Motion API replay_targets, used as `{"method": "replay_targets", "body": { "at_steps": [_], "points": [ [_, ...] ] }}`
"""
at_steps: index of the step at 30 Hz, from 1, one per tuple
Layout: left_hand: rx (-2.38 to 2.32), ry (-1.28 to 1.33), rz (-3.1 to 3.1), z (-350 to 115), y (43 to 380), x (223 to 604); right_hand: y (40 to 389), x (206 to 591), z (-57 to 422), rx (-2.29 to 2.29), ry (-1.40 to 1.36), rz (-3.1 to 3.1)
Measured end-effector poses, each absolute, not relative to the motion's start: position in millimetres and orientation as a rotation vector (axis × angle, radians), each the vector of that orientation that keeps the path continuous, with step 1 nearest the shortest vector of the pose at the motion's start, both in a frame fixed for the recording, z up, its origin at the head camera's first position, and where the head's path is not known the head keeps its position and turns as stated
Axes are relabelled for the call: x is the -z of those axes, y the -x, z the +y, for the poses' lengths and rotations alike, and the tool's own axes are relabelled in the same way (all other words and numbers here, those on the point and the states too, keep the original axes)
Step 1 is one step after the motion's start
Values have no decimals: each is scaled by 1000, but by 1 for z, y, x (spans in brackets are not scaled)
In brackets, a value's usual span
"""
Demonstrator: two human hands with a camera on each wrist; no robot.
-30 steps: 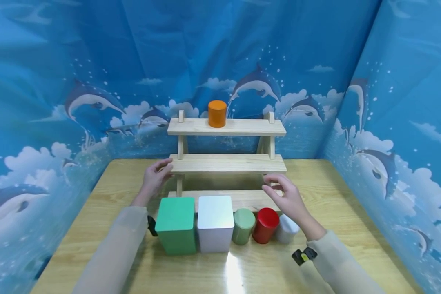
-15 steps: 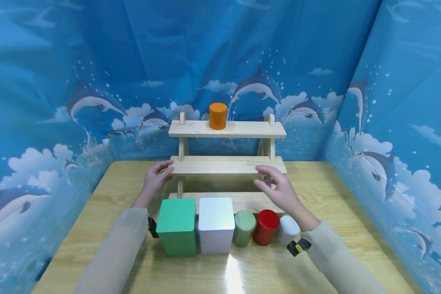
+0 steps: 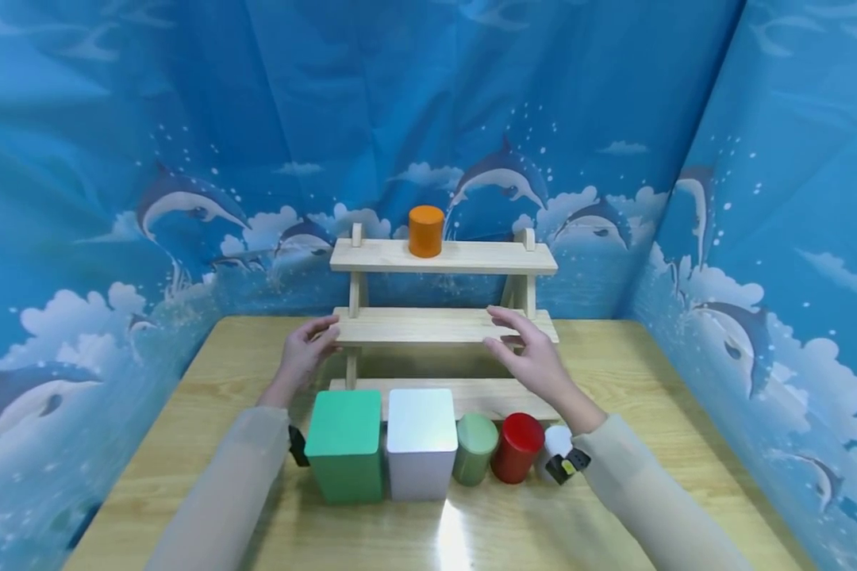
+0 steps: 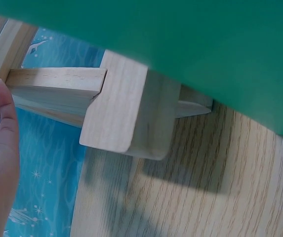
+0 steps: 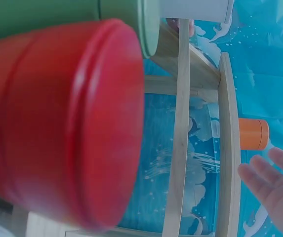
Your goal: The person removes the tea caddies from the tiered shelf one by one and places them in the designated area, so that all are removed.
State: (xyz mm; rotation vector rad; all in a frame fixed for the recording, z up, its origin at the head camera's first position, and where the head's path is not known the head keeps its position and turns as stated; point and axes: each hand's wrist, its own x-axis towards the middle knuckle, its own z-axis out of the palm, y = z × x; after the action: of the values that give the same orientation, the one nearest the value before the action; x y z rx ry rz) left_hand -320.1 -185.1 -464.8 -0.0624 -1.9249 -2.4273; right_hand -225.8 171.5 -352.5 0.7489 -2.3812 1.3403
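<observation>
In the head view, a three-tier wooden shelf stand (image 3: 400,325) rises at the back of the table. My left hand (image 3: 305,353) holds the left end of its middle shelf; the left wrist view shows the thumb (image 4: 5,106) against the board's edge. My right hand (image 3: 532,357) hovers before the right part of that shelf, fingers spread and nothing in them, as the right wrist view also shows. On the top shelf stands an orange canister (image 3: 426,231), left of centre. Below my right hand are a red canister (image 3: 518,448) and a white canister (image 3: 558,438), partly hidden by the wrist camera.
Along the stand's front stand a green box (image 3: 345,444), a white box (image 3: 421,444) and a light green canister (image 3: 474,450). Blue dolphin-print cloth (image 3: 300,103) closes off the back and sides of the wooden table (image 3: 207,412).
My right hand has moved left and slightly up along the middle shelf, its fingers straightening. My left hand stays at the shelf's end. The head view has tilted up slightly.
</observation>
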Motion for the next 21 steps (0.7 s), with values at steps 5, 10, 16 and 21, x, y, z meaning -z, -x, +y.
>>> {"method": "replay_targets", "body": {
  "at_steps": [5, 10, 16, 21],
  "points": [
    [2437, 92, -1911, -186, 320, 466, 232, 349, 168, -1339, -718, -2381],
    [2455, 105, -1902, -186, 319, 467, 238, 344, 166, -1293, -741, -2355],
    [2441, 91, -1916, -187, 321, 468, 243, 334, 162, -1310, -770, -2325],
    [2431, 99, -1925, -187, 321, 468, 249, 325, 156, -1327, -760, -2329]
  ]
}}
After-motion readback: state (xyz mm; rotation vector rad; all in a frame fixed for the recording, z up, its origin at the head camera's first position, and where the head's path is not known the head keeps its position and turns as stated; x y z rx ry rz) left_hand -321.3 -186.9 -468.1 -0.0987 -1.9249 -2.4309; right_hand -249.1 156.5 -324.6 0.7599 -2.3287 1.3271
